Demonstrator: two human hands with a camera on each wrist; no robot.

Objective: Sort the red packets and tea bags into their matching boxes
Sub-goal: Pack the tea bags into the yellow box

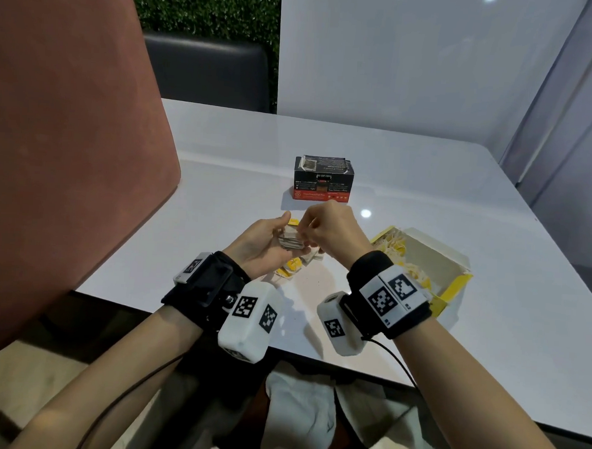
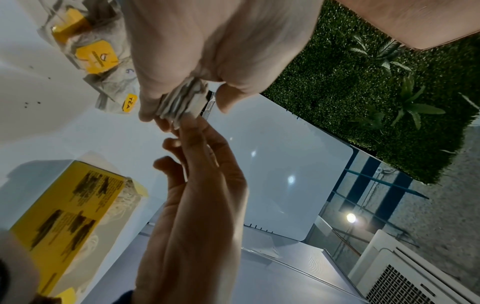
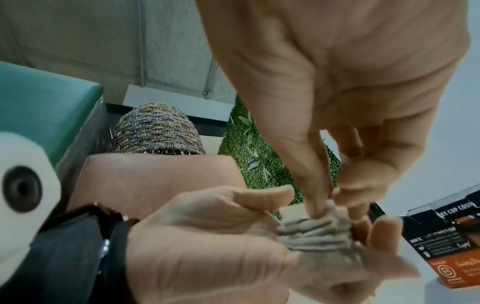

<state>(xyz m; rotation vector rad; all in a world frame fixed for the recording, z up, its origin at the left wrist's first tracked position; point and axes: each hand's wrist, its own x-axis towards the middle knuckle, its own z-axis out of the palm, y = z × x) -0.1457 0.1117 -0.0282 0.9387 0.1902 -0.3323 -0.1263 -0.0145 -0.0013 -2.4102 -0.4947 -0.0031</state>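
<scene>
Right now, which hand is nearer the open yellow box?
Right. The right hand is beside the yellow box, pinching the tea bag stack; the left hand holds that stack farther away.

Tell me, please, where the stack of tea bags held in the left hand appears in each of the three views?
Head view: the stack of tea bags sits near the picture's centre, in the left hand, with the right hand pinching it.
Left wrist view: upper centre, between the fingers.
Right wrist view: lower right of centre, on the palm.
Shared landmark: the white table, visible in all three views.
</scene>
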